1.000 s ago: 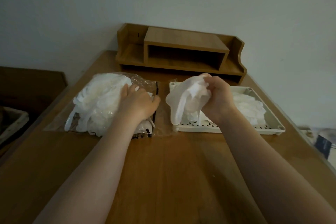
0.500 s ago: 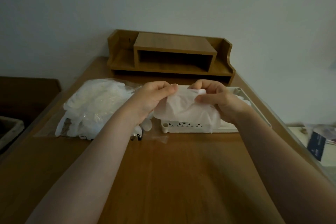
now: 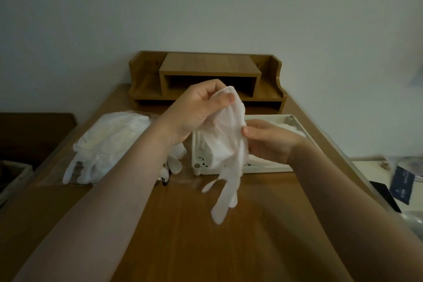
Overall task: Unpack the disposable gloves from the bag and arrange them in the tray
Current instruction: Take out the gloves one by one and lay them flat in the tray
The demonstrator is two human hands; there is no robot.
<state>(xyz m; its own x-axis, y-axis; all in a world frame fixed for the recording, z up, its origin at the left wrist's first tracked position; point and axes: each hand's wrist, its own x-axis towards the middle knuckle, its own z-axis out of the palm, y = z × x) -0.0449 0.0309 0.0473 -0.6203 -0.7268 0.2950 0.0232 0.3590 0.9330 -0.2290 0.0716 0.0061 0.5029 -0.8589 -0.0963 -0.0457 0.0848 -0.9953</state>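
A white disposable glove (image 3: 229,144) hangs in the air in front of the white perforated tray (image 3: 263,168), cuff up and fingers dangling down. My left hand (image 3: 196,107) pinches the cuff at the top. My right hand (image 3: 267,139) grips the glove's middle from the right, just over the tray. More white gloves (image 3: 295,129) lie in the tray behind my right hand, mostly hidden. A clear plastic bag with a heap of white gloves (image 3: 107,144) lies on the desk to the left of the tray.
A wooden desk organizer (image 3: 206,78) stands against the wall at the back of the desk (image 3: 206,236). Dark cards and papers (image 3: 400,188) lie on a lower surface beyond the desk's right edge. A basket (image 3: 11,174) sits off the left edge.
My left hand left the bag, took the glove's cuff and lifted it. The bunched glove has unfolded and now hangs with its fingers down, my right hand lower at its middle.
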